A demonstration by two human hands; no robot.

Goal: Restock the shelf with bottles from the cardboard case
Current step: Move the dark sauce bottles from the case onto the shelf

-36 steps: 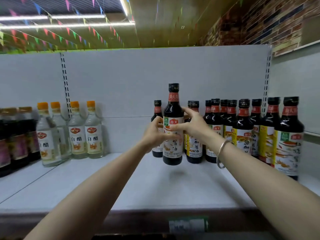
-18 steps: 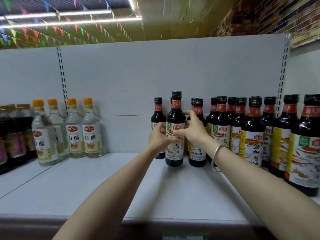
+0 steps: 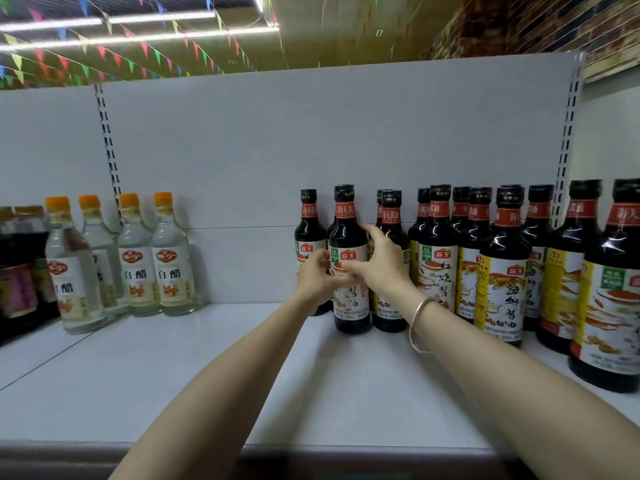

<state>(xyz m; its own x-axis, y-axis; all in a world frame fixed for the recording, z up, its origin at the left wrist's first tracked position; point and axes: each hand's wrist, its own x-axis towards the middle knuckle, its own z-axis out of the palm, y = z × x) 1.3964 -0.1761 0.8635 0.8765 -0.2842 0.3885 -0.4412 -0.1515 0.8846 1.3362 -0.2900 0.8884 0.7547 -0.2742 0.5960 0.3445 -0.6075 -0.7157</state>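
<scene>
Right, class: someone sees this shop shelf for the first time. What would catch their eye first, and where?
Both hands, the left hand and right hand, grip one dark soy sauce bottle standing mid-shelf. A crowded row of dark bottles fills the right, and clear vinegar bottles with orange caps stand at the left.

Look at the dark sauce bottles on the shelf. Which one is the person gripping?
The dark bottle at the row's left end, in front of another: the left hand and right hand both clasp its label. Every other dark bottle stands untouched.
</scene>
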